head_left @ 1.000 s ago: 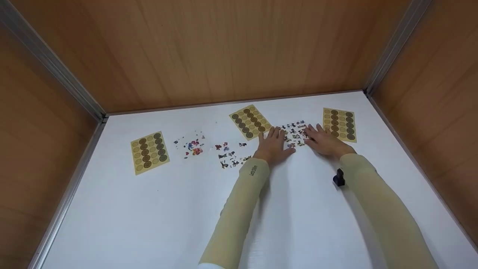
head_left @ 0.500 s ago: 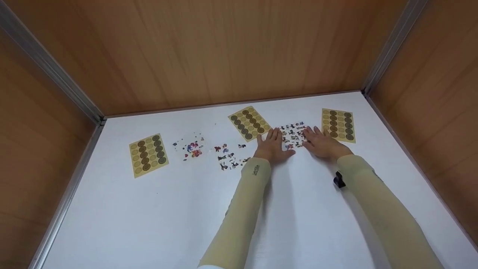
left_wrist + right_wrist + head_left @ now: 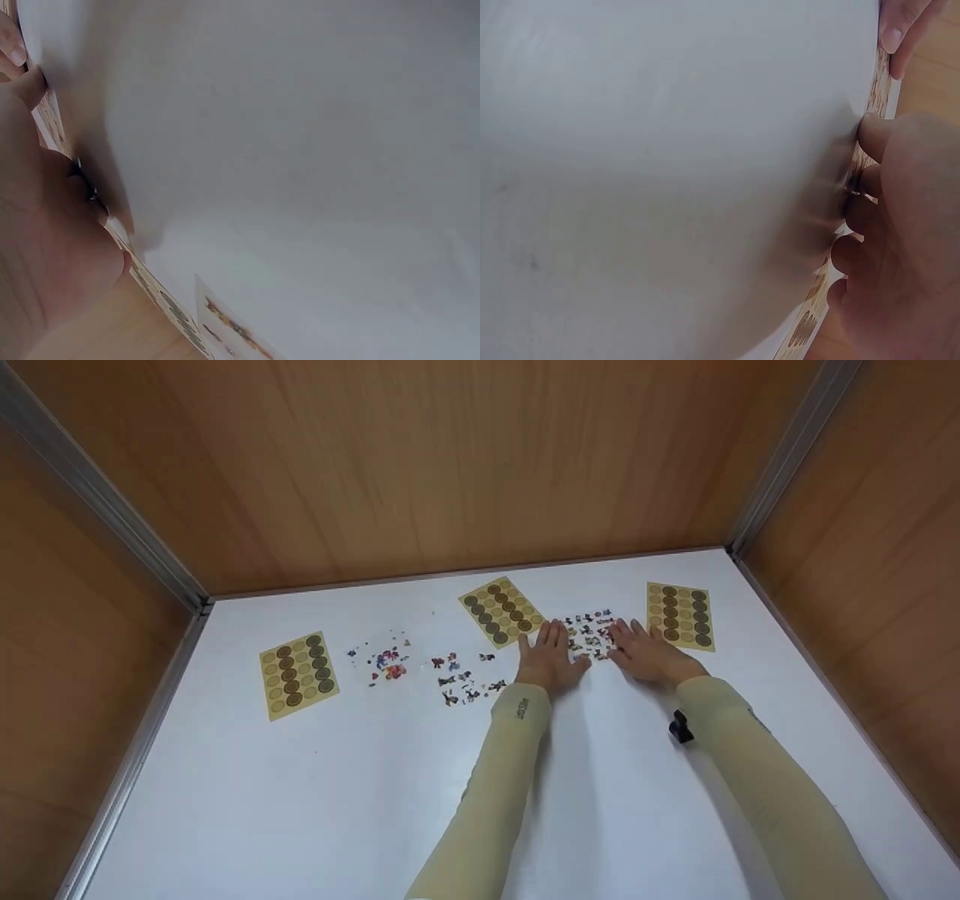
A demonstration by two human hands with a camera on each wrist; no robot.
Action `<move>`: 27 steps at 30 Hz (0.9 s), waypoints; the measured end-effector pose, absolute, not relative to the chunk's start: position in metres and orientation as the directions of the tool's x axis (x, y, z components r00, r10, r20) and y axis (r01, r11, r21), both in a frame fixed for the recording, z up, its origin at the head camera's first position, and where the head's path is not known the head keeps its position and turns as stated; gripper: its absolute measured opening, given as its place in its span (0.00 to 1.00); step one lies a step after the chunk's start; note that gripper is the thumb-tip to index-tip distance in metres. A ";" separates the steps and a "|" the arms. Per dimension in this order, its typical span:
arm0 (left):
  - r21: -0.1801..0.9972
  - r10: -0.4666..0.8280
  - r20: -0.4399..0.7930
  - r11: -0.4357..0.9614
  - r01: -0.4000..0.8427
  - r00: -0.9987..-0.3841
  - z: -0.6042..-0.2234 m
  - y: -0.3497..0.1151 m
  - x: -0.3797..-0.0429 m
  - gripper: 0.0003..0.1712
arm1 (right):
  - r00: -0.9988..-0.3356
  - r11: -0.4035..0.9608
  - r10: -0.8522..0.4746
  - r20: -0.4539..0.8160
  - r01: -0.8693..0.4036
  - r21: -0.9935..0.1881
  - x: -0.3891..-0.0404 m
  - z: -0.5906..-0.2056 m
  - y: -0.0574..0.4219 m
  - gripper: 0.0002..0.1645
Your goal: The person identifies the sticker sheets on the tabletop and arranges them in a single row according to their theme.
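A sheet of small colourful figure stickers (image 3: 588, 633) lies flat on the white table between my two hands. My left hand (image 3: 550, 661) rests at its left edge, fingers straight and thumb spread toward the right. On the right edge lies my right hand (image 3: 651, 654), its fingers extended over the sheet's border. In the left wrist view my left hand (image 3: 56, 240) is flat against the table, with part of the other hand beyond it. The right wrist view has my right hand (image 3: 911, 225) with fingertips down on the surface by the sheet.
Gold sheets of round stickers lie at left (image 3: 300, 675), behind the left hand (image 3: 501, 611) and beside the right hand (image 3: 680, 615). Two more sheets of small stickers, one with figures (image 3: 465, 680), one with bright bits (image 3: 388, 660), lie to the left. Wooden walls (image 3: 465, 465) enclose the table.
Both hands stay at the edges of the figure sticker sheet, with only slight shifts. The head view has tilted a little, so the table sits slightly lower in it.
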State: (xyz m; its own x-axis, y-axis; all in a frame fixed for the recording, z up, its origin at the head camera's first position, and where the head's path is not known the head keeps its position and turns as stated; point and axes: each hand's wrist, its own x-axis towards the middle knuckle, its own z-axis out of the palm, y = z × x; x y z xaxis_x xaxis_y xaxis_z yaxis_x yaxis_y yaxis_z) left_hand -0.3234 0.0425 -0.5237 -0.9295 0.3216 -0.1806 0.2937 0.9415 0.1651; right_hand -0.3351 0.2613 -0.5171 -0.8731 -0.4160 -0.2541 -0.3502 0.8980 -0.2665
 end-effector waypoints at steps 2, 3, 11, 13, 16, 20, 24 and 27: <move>0.169 0.320 -0.182 0.942 0.291 -0.930 -0.524 0.042 -0.321 0.47 | -0.870 0.896 -0.419 -0.259 -0.351 -0.270 -0.334 -0.520 0.261 0.39; 0.170 0.319 -0.182 0.942 0.290 -0.930 -0.524 0.043 -0.321 0.47 | -0.870 0.896 -0.419 -0.260 -0.350 -0.273 -0.334 -0.521 0.262 0.39; 0.174 0.316 -0.175 0.942 0.287 -0.932 -0.522 0.043 -0.319 0.46 | -0.870 0.896 -0.415 -0.268 -0.338 -0.289 -0.334 -0.522 0.262 0.39; 0.179 0.321 -0.174 0.940 0.290 -0.931 -0.521 0.042 -0.318 0.46 | -0.870 0.895 -0.415 -0.265 -0.339 -0.291 -0.334 -0.522 0.261 0.39; 0.188 0.321 -0.181 0.939 0.288 -0.930 -0.519 0.041 -0.317 0.45 | -0.871 0.894 -0.416 -0.261 -0.339 -0.294 -0.333 -0.523 0.260 0.40; 0.213 0.326 -0.185 0.934 0.286 -0.927 -0.517 0.040 -0.314 0.44 | -0.870 0.895 -0.411 -0.273 -0.328 -0.302 -0.331 -0.522 0.259 0.40; 0.248 0.338 -0.183 0.925 0.289 -0.923 -0.517 0.039 -0.312 0.41 | -0.868 0.888 -0.396 -0.300 -0.279 -0.365 -0.326 -0.520 0.259 0.41; 0.261 0.348 -0.172 0.918 0.298 -0.921 -0.519 0.039 -0.311 0.40 | -0.867 0.870 -0.400 -0.298 -0.257 -0.422 -0.323 -0.520 0.261 0.42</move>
State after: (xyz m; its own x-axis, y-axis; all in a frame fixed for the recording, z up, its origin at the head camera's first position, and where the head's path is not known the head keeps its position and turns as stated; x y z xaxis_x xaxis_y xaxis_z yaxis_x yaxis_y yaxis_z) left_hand -0.3111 0.0389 -0.5188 -0.9213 0.3484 -0.1724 0.2984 0.9181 0.2609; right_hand -0.3230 0.2609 -0.5201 -0.8669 -0.3999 -0.2975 -0.2565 0.8698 -0.4215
